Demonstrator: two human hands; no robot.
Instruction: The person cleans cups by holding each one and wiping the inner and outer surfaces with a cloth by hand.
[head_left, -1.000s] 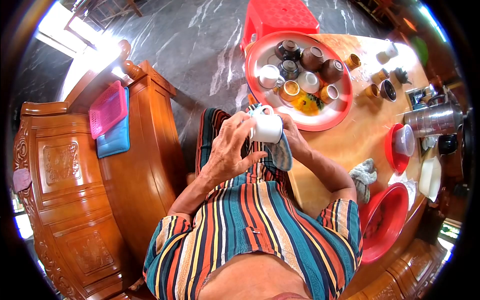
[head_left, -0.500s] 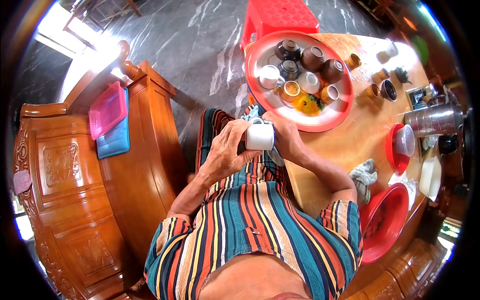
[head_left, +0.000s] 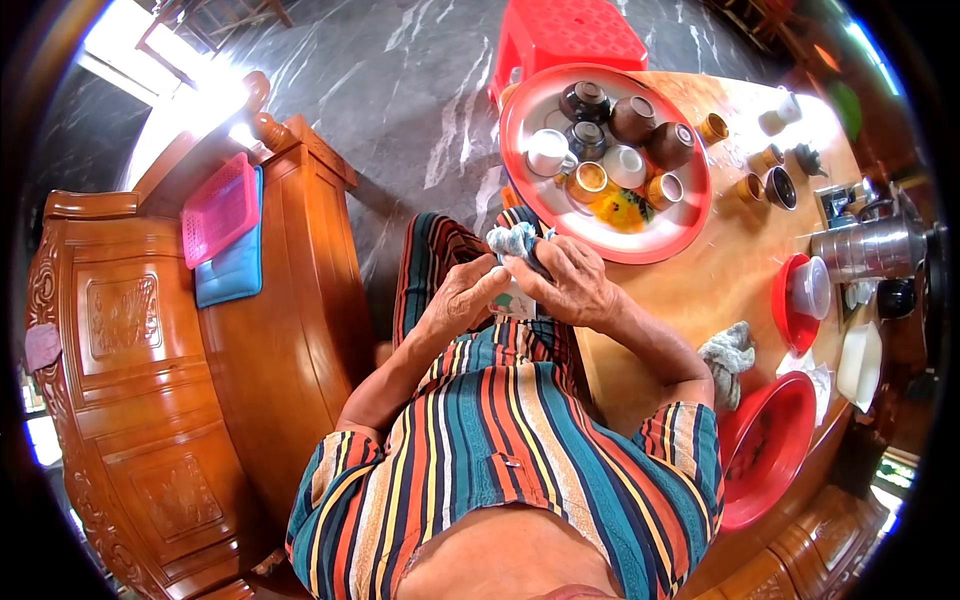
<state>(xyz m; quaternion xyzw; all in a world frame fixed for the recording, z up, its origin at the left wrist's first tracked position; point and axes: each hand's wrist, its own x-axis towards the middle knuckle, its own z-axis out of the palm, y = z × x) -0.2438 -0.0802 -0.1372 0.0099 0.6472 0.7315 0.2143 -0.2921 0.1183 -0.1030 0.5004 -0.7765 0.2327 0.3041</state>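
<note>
Dark, white-veined floor (head_left: 400,120); wooden table (head_left: 730,260) at the person's right. Red-rimmed tray (head_left: 640,256) on it, bearing grouped cups (head_left: 632,119). Over the lap, fingers curled in: right hand (head_left: 572,284) gripping bunched blue-grey cloth (head_left: 512,241), left hand (head_left: 466,297) around white mug (head_left: 513,304). Mug half hidden; cloth seemingly against it.

Blown-out glare upper left, fisheye-curved edges, black corners

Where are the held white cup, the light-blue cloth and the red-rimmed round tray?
White cup (head_left: 515,304): head view, on its patterned side.
Light-blue cloth (head_left: 513,241): head view, on its bunched top.
Red-rimmed round tray (head_left: 650,251): head view, on its rim.
</note>
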